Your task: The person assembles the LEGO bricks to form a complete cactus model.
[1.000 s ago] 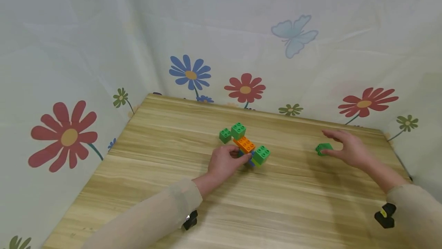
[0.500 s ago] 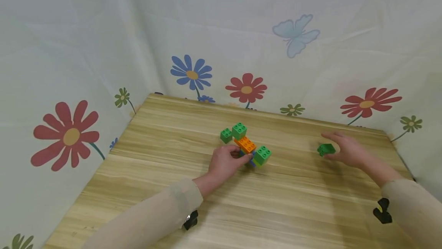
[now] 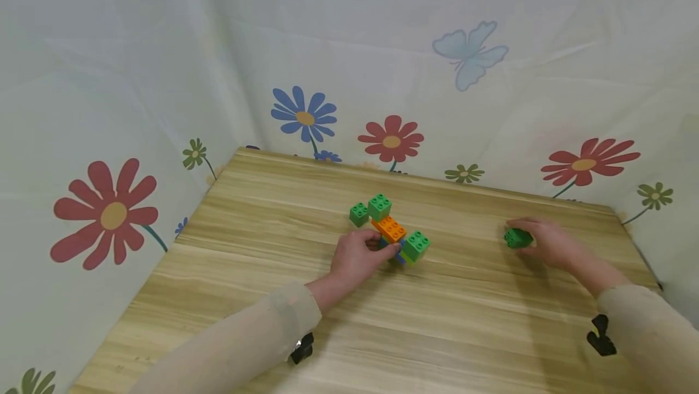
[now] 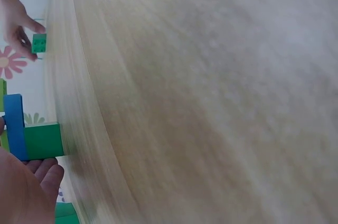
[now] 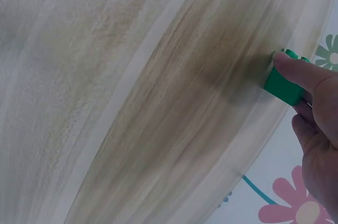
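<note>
My left hand (image 3: 355,255) grips a built-up toy brick model near the table's middle. An orange brick (image 3: 391,229) tops its centre, and green bricks (image 3: 417,245) sit at either end. A blue brick (image 4: 16,126), with another green brick (image 4: 43,140) under it, shows in the left wrist view; bits of lime brick show too. A separate small green brick (image 3: 358,214) lies just left of the model. Over on the right, my right hand (image 3: 550,243) pinches a single green brick (image 5: 285,87) between thumb and fingers, its studs facing left in the head view.
The wood-grain table (image 3: 437,321) reaches back to a pale curtain (image 3: 349,30) printed with flowers and a butterfly. Another curtain side closes off the left. A dark camera mount (image 3: 601,334) hangs under the right sleeve, and one (image 3: 302,348) under the left.
My right hand has come down, and its thumb and fingers have closed on the green brick, which has turned slightly. The left hand keeps its grip on the model, almost still.
</note>
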